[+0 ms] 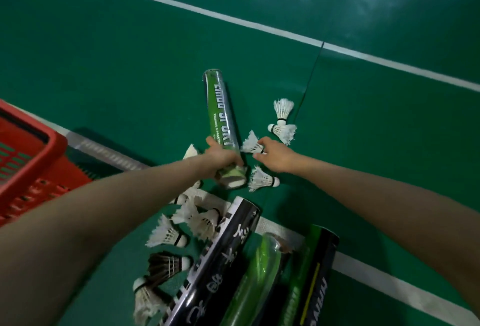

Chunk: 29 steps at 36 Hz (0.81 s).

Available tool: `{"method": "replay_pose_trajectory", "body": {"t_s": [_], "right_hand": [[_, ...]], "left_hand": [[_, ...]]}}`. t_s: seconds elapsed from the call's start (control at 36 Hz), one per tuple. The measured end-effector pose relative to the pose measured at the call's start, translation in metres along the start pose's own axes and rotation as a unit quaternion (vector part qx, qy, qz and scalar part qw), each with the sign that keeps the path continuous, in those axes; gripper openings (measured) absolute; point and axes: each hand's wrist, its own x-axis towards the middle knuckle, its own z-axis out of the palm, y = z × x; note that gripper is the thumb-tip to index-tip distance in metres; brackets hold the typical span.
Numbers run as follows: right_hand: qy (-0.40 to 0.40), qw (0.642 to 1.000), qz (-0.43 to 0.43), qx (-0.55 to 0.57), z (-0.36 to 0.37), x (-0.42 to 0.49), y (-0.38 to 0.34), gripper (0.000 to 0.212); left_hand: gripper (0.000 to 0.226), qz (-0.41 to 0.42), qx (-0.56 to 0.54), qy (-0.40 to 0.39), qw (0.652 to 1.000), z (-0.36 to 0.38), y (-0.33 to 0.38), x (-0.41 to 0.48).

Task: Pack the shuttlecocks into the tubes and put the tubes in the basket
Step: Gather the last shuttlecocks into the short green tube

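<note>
Green tube (220, 110): left hand (220, 155) grips it by the near end, long axis running away from the person.
White shuttlecock (250, 144): right hand (275, 155) pinches its cork, just right of the tube, feathers toward it. This hand is the nearer one. The near tube end lies just below-left, so loading likely needs a short turn; which end is open cannot be told.
Black tube (220, 260): lying nearer the person.
Red basket (52, 149): well apart, left.
Surface: green court floor (130, 66) with a white line (181, 7), dimly lit.
</note>
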Motion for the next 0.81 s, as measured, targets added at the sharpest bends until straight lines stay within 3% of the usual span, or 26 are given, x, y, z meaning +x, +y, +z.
{"method": "replay_pose_trajectory", "body": {"t_s": [0.11, 0.28, 0.33, 0.44, 0.61, 0.69, 0.75, 0.81], "right_hand": [[0.034, 0.981, 0.05, 0.184, -0.012, 0.009, -0.018, 0.056], [-0.002, 0.893, 0.057, 0.447, -0.034, 0.021, -0.044, 0.036], [0.002, 0.864, 0.047, 0.502, -0.043, 0.023, -0.049, 0.031], [-0.015, 0.843, 0.04, 0.537, -0.052, 0.018, -0.053, 0.032], [-0.063, 0.866, 0.01, 0.496, -0.047, 0.003, -0.039, 0.029], [-0.073, 0.867, 0.021, 0.493, -0.047, -0.008, -0.027, 0.029], [-0.063, 0.902, 0.031, 0.425, -0.049, -0.017, -0.017, 0.025], [-0.063, 0.926, 0.046, 0.369, -0.049, -0.024, -0.006, 0.041]], "left_hand": [[0.076, 0.017, -0.116, -0.082, 0.99, -0.011, 0.021, -0.011], [0.025, 0.11, -0.173, -0.151, 0.967, -0.026, 0.041, -0.025], [0.026, 0.105, -0.223, -0.152, 0.957, -0.033, 0.045, -0.027], [0.046, 0.104, -0.251, -0.178, 0.946, -0.039, 0.039, -0.032], [0.048, 0.169, -0.126, -0.173, 0.962, -0.014, 0.025, -0.052], [0.059, 0.23, 0.055, -0.107, 0.966, -0.011, 0.017, -0.053], [0.058, 0.308, 0.197, -0.006, 0.931, -0.016, 0.013, -0.048], [0.069, 0.38, 0.303, 0.071, 0.871, -0.022, 0.011, -0.043]]}}
